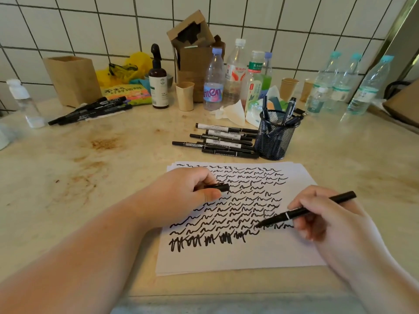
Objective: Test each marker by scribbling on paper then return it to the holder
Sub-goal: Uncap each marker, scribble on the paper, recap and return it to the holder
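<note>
A white sheet of paper (254, 257), covered in rows of black scribbles, lies in front of me on the counter. My right hand (322, 218) grips an uncapped black marker (317, 206), its tip touching the paper at the end of a scribble row. My left hand (183, 196) rests on the paper's upper left and holds the black cap (218, 187) between thumb and fingers. A black mesh holder (275, 138) with a few markers stands behind the paper. Several markers (223, 140) lie flat to its left.
Another group of black markers (90, 109) lies at the back left by a brown paper bag (72, 79). Plastic bottles (235, 73), paper cups (185, 96), a brown pump bottle (159, 82), tissues and cardboard crowd the tiled back wall. The beige counter (90, 177) is stained.
</note>
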